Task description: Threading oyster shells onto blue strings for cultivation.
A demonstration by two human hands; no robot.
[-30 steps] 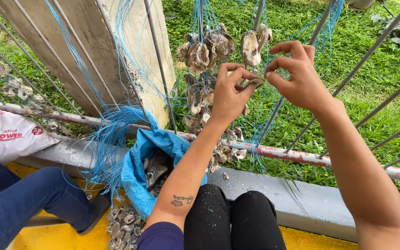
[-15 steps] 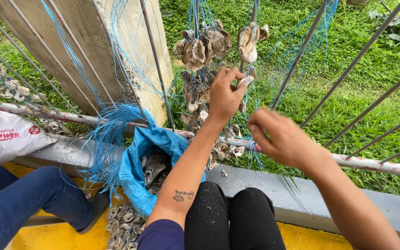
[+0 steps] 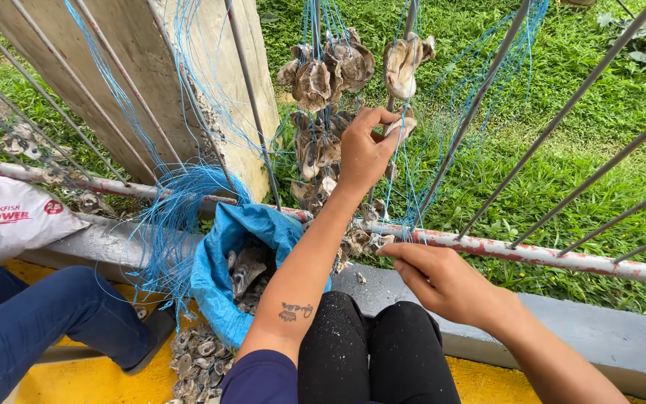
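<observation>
Several shells (image 3: 323, 75) already hung strung in clusters from the blue strings (image 3: 188, 194), while plenty more waited in the blue bag (image 3: 222, 280) and on the floor. Your left hand (image 3: 364, 150) pinched one shell (image 3: 401, 126) up at the hanging strings, its long axis tilted up-right. Your right hand (image 3: 443, 280) hovered loosely curled, empty, near the rail (image 3: 547, 258).
</observation>
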